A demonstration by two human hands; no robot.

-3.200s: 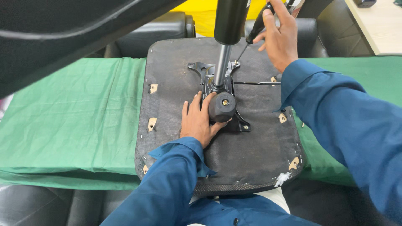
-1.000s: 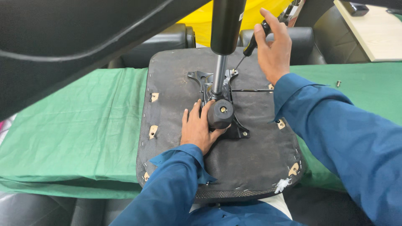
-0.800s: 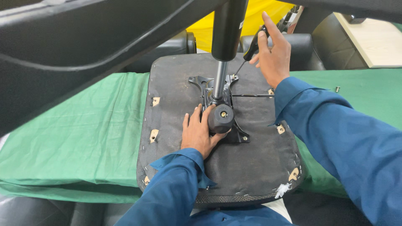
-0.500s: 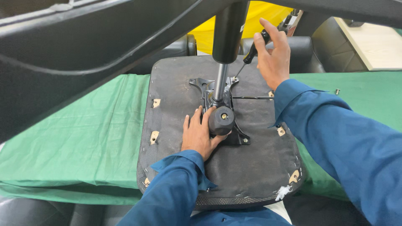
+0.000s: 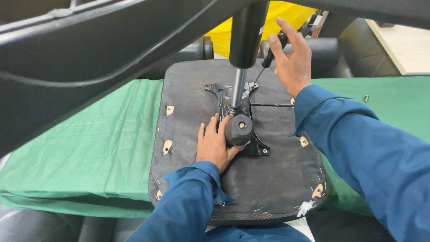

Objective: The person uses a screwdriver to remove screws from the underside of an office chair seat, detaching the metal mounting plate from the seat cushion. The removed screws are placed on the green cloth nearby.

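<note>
1. An upturned black fabric-covered chair seat (image 5: 268, 179) lies on a green cloth (image 5: 89, 143) over the desk.
2. The left hand (image 5: 214, 145) rests flat on the seat, fingers spread narrowly, touching the round black plastic knob (image 5: 238, 129) of the black metal seat mechanism (image 5: 237, 101).
3. The right hand (image 5: 291, 56) grips a black-handled screwdriver (image 5: 271, 51), its tip at the mechanism's far corner.
4. A small silver bolt (image 5: 366, 98) lies on the cloth, well apart.

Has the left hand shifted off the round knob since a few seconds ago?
No. The left hand stays flat on the seat underside, thumb against the black knob, as before.
</note>
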